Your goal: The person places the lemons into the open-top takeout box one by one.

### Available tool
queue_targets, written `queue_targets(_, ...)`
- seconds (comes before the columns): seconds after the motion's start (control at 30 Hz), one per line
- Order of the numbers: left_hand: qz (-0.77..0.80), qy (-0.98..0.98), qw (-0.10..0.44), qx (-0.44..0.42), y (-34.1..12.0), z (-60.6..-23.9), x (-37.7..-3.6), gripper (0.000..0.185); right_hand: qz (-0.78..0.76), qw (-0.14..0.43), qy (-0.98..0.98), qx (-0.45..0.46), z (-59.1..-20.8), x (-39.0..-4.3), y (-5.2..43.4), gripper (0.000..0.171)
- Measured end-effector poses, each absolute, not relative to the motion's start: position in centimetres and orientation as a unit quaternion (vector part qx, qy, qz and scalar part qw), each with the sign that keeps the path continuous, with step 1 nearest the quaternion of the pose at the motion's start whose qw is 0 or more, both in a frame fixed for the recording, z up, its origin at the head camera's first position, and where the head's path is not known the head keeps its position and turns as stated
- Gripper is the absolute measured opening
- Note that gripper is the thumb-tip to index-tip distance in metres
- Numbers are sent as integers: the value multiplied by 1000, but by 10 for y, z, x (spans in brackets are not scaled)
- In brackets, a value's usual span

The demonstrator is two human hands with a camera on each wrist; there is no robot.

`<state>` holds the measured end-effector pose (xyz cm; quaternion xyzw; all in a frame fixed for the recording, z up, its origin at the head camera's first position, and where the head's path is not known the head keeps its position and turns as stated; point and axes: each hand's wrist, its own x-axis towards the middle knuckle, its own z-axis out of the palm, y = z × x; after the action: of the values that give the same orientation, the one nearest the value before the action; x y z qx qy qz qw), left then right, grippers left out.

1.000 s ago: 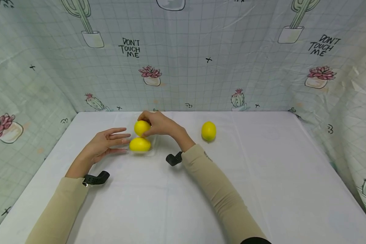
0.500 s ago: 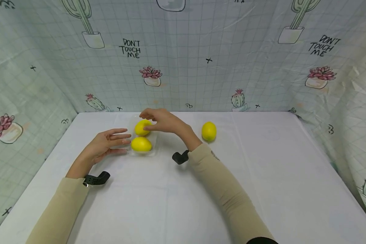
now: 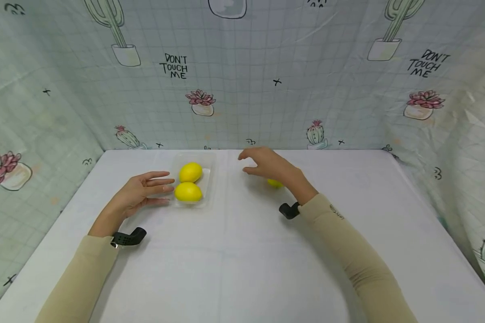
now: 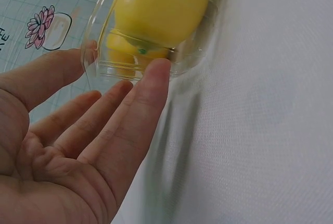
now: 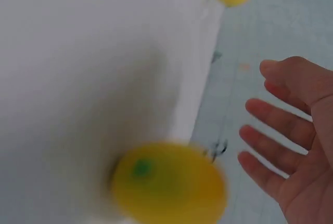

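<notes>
Two yellow lemons, a far one (image 3: 191, 172) and a near one (image 3: 188, 192), lie in a clear plastic container (image 3: 207, 179) at the table's back left. My left hand (image 3: 135, 197) is at the container's left side, fingers extended. In the left wrist view its fingertips (image 4: 157, 70) meet or nearly meet the clear wall; exact contact is hard to tell. My right hand (image 3: 271, 163) is in the air right of the container, fingers loosely bent, holding nothing. Below it a third lemon (image 3: 275, 183) is mostly hidden in the head view; the right wrist view shows this lemon (image 5: 169, 187) blurred.
A white cloth (image 3: 242, 260) covers the table. Behind it hangs a patterned curtain (image 3: 242, 67) with cactus drawings, which also runs along both sides. Each wrist wears a black camera mount, such as the left mount (image 3: 130, 236).
My right hand has let go of the far lemon, which now rests in the container, and has moved right over the third lemon. My left hand has stayed in place.
</notes>
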<state>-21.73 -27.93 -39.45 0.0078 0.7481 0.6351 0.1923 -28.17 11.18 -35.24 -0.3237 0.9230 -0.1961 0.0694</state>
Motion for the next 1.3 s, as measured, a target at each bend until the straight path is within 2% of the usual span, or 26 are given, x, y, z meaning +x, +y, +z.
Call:
queue_targets(0.2,635,747,197,-2,-280,-396,-216,76,-161,86,953,-242,-371,-279,155,48)
queue_targets(0.5,633,749,197,1,-279,-399,-214,71,-155,104,965,-183,-374,-265,191,62)
queue_targets(0.87,636,746,197,0,-279,-395,-217,73,-166,108,950,-242,-366,-256,218,50)
queue_targets(1.3,636,746,198,-3,-278,-393,-220,73,-148,112,956,-228,-366,-251,231,59)
